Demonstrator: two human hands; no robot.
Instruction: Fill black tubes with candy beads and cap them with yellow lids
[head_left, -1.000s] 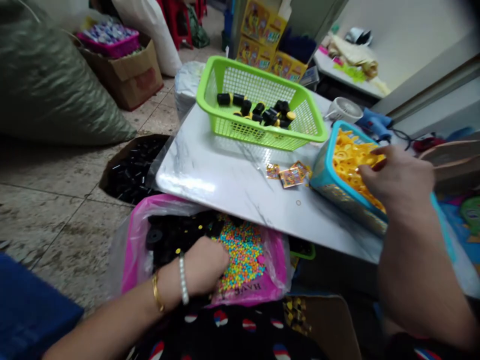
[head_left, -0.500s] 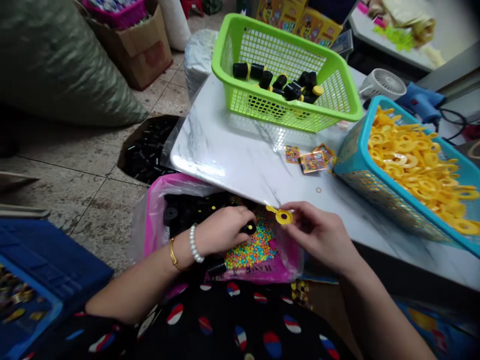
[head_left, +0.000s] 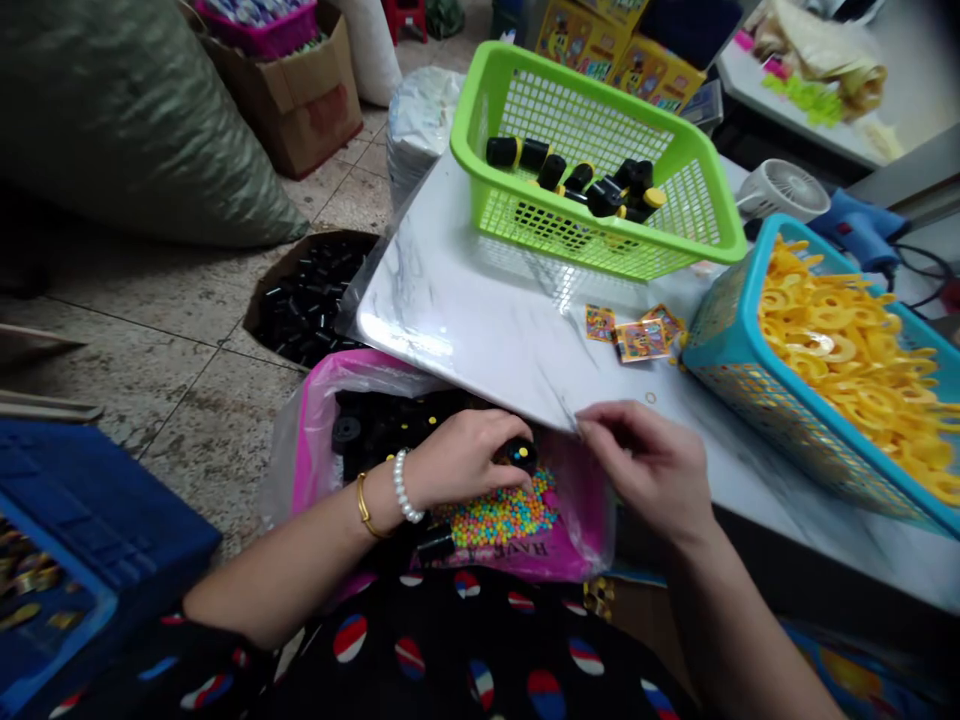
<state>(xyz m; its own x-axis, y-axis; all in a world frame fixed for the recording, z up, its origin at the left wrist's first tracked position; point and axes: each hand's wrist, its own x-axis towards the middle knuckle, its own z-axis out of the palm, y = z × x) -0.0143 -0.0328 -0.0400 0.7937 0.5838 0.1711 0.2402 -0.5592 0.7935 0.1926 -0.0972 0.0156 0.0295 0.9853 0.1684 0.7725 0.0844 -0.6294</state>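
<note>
L hand [head_left: 469,455] clamped on round black plastic cylinder [head_left: 520,458] over pink plastic-lined tub [head_left: 306,430]. R hand [head_left: 652,465]: thumb & index tips tog. nr white marbled tabletop [head_left: 487,330] edge; can't tell if gripping anything.

— What is there, far ahead of the right hand [head_left: 656,465], more to the right?
— A white fan [head_left: 784,188], and near it a blue gun-shaped tool [head_left: 859,228].
— And far ahead of the left hand [head_left: 466,455], leftward?
— A cardboard box [head_left: 319,115] with a pink basket [head_left: 283,38] at its top; nearer, one large grey-green sack [head_left: 142,130].
</note>
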